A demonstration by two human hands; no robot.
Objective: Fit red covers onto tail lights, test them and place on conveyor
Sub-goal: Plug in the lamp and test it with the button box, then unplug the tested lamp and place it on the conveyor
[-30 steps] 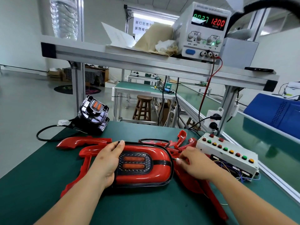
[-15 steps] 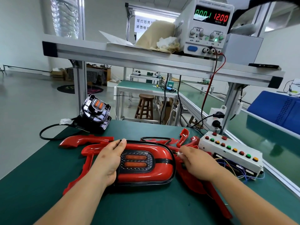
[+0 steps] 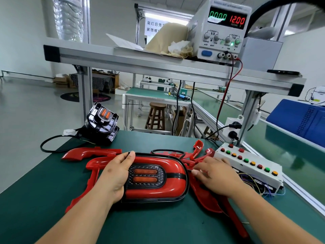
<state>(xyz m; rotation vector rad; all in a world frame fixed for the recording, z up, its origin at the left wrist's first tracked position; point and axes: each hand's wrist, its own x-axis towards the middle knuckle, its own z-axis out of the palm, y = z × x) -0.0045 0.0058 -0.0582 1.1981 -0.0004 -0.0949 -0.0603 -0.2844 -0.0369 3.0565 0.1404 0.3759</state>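
A tail light with a red cover (image 3: 158, 191) fitted lies flat on the green mat (image 3: 44, 191), its two orange lenses unlit. My left hand (image 3: 114, 173) grips its left end, thumb over the top edge. My right hand (image 3: 216, 175) sits at its right end, fingers curled, pinching a small white plug (image 3: 194, 172) against the light's edge. Several loose red covers (image 3: 91, 153) lie around and under the light. Bare black tail lights (image 3: 102, 122) with a black cable are stacked at the mat's far left.
A white button box (image 3: 249, 162) with coloured buttons and loose wires stands just right of my right hand. The power supply (image 3: 219, 32) on the overhead shelf reads 0.000 and 12.00. The green conveyor (image 3: 281, 155) runs along the right, with a blue bin (image 3: 299, 118) beyond.
The supply's current reading fell from 0.027 through 0.001 to 0.000. My right hand shifted slightly at the light's right end. The left hand kept its hold.
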